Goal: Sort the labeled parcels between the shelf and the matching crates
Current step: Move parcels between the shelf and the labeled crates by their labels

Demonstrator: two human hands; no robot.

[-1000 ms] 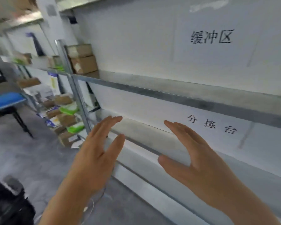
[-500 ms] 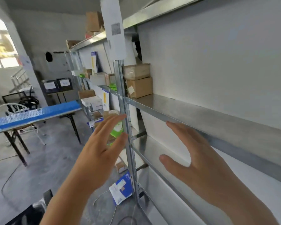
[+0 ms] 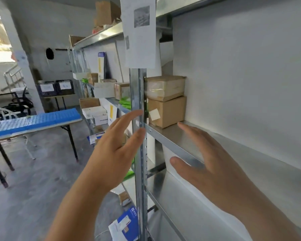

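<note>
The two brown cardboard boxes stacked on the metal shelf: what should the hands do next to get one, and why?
Probably reach both hands forward to the top brown cardboard box wrapped in clear tape. The left hand and right hand are open, hold nothing, and stop short of the stack. That box sits on the lower brown cardboard box with a pale sticker, so it likely comes off the grey metal shelf first.
</note>
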